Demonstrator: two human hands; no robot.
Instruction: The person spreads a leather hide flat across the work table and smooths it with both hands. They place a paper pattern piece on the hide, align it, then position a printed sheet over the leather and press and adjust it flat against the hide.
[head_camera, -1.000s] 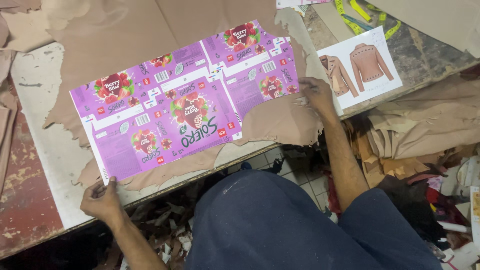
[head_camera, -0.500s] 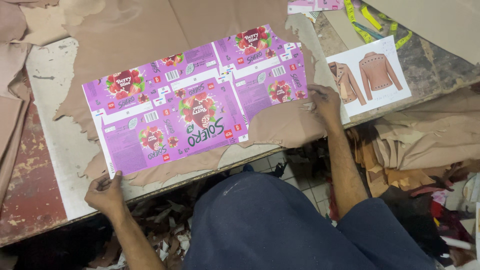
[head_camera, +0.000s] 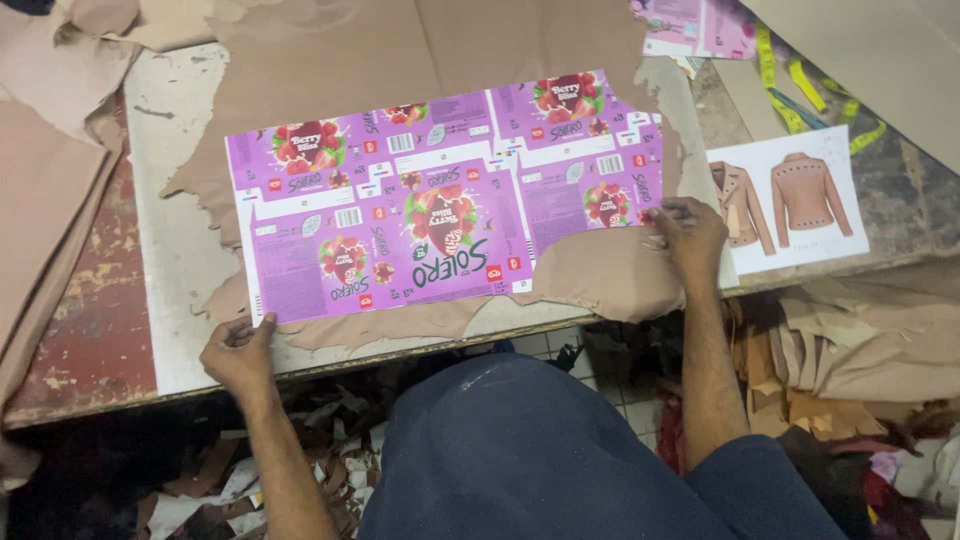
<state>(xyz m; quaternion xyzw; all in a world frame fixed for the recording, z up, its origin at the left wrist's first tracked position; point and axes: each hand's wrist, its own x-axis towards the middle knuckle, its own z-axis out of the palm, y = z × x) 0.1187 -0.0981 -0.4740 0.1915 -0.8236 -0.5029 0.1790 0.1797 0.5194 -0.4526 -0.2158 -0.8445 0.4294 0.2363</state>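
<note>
Purple pattern: a flat sheet of purple printed carton (head_camera: 440, 205), cut in an irregular outline, lies spread on the tan leather, with pictures of red berries on it.
Tan leather: a large piece of leather (head_camera: 420, 60) with ragged edges lies under the carton and covers most of the pale board; its front part hangs a little over the front edge of the worktop.
Left hand: the left hand (head_camera: 238, 352) is at the front left corner of the purple carton, the thumb touching this corner, the other fingers curled at the edge of the worktop. I cannot tell if it pinches the corner or only presses it.
Right hand: the right hand (head_camera: 688, 235) lies with fingers bent on the leather, the fingertips on the right edge of the carton; it presses down and grips nothing.
Worktop: a pale worn board (head_camera: 180, 280) on a red, scratched surface (head_camera: 90, 350).
Picture sheet: a white paper (head_camera: 790, 200) with two drawn tan jackets lies just to the right of the right hand.
Measuring tape: a yellow-green tape (head_camera: 800, 95) lies behind this paper.
Other leather: folded tan pieces (head_camera: 40, 210) at the left, and more in a pile (head_camera: 860, 350) under the worktop at the right.
Floor: scraps (head_camera: 330, 440) lie near the person's dark blue trousers (head_camera: 540, 460).
</note>
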